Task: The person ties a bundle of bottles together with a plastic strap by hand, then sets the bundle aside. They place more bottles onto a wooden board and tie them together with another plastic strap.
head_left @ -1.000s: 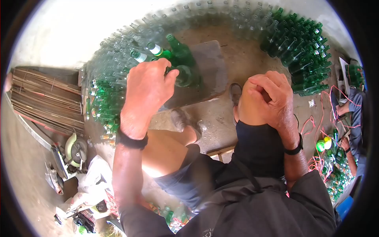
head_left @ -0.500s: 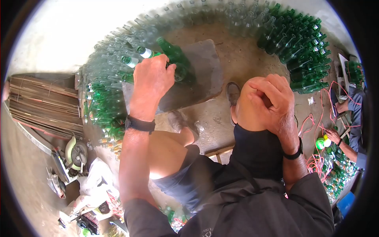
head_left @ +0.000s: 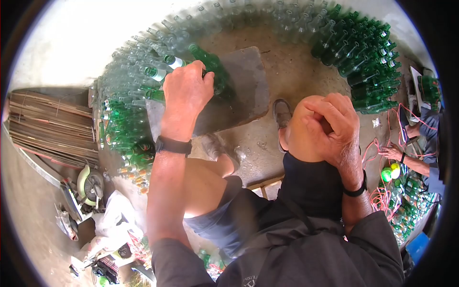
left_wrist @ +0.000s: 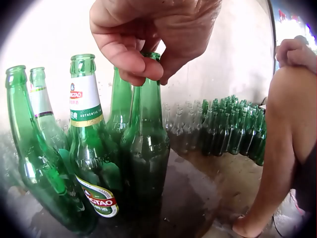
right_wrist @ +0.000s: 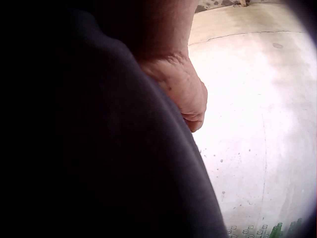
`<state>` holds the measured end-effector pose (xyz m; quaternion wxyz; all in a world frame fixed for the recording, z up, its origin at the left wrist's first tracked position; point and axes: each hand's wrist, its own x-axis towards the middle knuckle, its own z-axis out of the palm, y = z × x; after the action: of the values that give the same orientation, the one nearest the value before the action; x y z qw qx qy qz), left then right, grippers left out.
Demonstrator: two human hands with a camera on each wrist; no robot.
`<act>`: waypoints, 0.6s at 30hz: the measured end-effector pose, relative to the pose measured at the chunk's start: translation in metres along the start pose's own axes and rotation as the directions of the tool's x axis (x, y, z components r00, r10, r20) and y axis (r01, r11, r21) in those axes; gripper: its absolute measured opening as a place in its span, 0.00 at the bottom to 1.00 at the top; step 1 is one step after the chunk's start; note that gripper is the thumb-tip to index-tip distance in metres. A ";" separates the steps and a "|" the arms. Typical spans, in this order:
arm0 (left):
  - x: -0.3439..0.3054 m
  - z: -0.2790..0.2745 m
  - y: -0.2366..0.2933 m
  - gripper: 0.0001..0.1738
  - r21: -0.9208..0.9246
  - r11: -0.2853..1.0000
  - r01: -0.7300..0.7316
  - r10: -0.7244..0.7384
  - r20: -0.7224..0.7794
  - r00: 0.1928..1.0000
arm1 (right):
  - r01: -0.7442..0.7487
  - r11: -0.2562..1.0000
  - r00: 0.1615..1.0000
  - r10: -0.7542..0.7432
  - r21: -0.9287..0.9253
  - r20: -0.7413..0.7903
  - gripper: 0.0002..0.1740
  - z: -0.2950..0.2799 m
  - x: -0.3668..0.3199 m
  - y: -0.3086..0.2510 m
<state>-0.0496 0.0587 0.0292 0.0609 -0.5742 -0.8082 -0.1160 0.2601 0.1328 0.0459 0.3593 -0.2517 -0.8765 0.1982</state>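
My left hand reaches over a cluster of green glass bottles on a dark slab. In the left wrist view, its thumb and fingers pinch the mouth of an unlabelled green bottle, which is nearly upright. Beside that one stands a green beer bottle with a white neck label and an oval body label. Another green bottle leans at the left. On the bent right knee rests my right hand, its fingers loosely curled and holding nothing.
Rows of clear bottles line the wall, with green bottles packed at the right. Bundled slats lie at the left. A white bag sits lower left. Another person's hand is near red string at the right.
My left hand has shifted slightly up, and the bottle under it has come more upright. My right hand stays on the knee. The other person's hand has moved up and left.
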 end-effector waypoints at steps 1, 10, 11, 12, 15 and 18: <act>0.000 0.000 0.000 0.13 0.000 1.000 0.001 -0.001 -0.002 1.000 | 0.002 1.000 1.000 -0.002 0.000 0.000 0.16 0.000 0.000 0.000; -0.004 0.000 0.007 0.14 -0.036 0.989 0.141 -0.140 0.029 0.990 | -0.010 1.000 1.000 0.010 0.003 -0.012 0.15 0.000 -0.001 -0.001; -0.005 0.001 0.006 0.16 -0.053 0.990 0.133 -0.132 0.030 0.991 | -0.027 1.000 1.000 0.027 -0.003 -0.010 0.14 0.000 -0.001 -0.002; -0.006 0.000 0.005 0.18 -0.069 0.990 0.126 -0.124 0.029 0.992 | -0.043 0.999 0.999 0.043 -0.008 -0.008 0.14 0.000 -0.001 -0.003; -0.008 -0.002 0.007 0.22 -0.102 0.984 0.147 -0.143 0.050 0.989 | -0.053 0.999 0.998 0.053 0.002 -0.018 0.14 0.002 -0.001 -0.004; -0.013 0.005 0.005 0.24 -0.146 0.985 0.094 -0.102 -0.046 0.994 | -0.039 0.999 0.999 0.039 0.005 -0.005 0.15 0.002 -0.002 -0.005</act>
<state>-0.0402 0.0495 0.0221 0.0353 -0.5334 -0.8230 -0.1918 0.2583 0.1277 0.0465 0.3581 -0.2686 -0.8700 0.2066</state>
